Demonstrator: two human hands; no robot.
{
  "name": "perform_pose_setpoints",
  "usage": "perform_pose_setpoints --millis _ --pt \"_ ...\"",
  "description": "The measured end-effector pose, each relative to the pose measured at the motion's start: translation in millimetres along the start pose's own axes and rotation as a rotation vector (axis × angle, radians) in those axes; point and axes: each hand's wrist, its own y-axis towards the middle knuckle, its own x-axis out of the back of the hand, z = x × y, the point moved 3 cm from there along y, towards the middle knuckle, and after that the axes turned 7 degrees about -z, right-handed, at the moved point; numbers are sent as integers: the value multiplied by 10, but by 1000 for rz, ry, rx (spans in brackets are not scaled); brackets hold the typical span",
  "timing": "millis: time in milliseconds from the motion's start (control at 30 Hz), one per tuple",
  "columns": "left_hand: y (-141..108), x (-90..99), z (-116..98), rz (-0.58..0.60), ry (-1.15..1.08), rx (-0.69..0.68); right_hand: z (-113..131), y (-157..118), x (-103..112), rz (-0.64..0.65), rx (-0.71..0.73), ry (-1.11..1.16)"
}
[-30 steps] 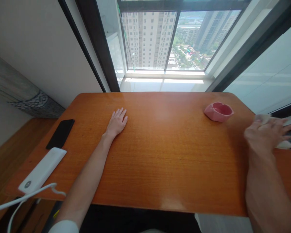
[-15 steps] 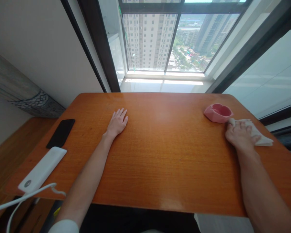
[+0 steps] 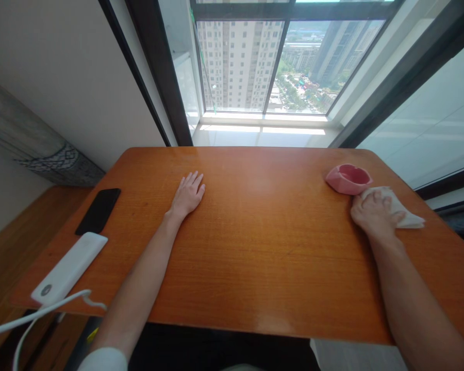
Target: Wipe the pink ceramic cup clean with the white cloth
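Crowding the white cloth — pink bowl, perhaps touching.

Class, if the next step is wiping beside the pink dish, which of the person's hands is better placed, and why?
Probably the right hand: it lies on the white cloth, close beside the pink dish. The left hand rests on the table, well away from both.

Light source: daylight through far window, bright, hazy; sill overexposed in strips. Table: pale sheen toward window, small glare patch at near edge, soft shadow along right forearm. Left wall: dim grey. Edges: wide-angle stretching, softened detail.
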Motion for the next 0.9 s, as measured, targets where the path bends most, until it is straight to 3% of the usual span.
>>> perform_pose_setpoints --millis 100,200,267,333,400,500,600,800,900 --pt "-3 5 -9 6 9 8 61 -24 74 -52 -18 37" --pt "-6 16 -19 1 10 10 160 -36 256 -251 -29 112" --pt "-8 22 -26 6 11 10 290 -77 368 -365 25 156" --pt "-9 31 -35 12 12 11 502 -176 425 -447 183 217" --pt "-10 43 -46 13 12 14 766 -323 379 -395 358 254" --pt "-13 57 -61 19 10 21 1173 -592 184 -161 606 298" --pt "-16 53 -60 21 9 21 1433 -822 4 -25 728 292" --pt "-12 10 -11 -5 -8 7 1509 -1001 -242 168 801 144" --pt "-11 3 -6 -5 -3 8 1492 -987 -294 192 811 91"
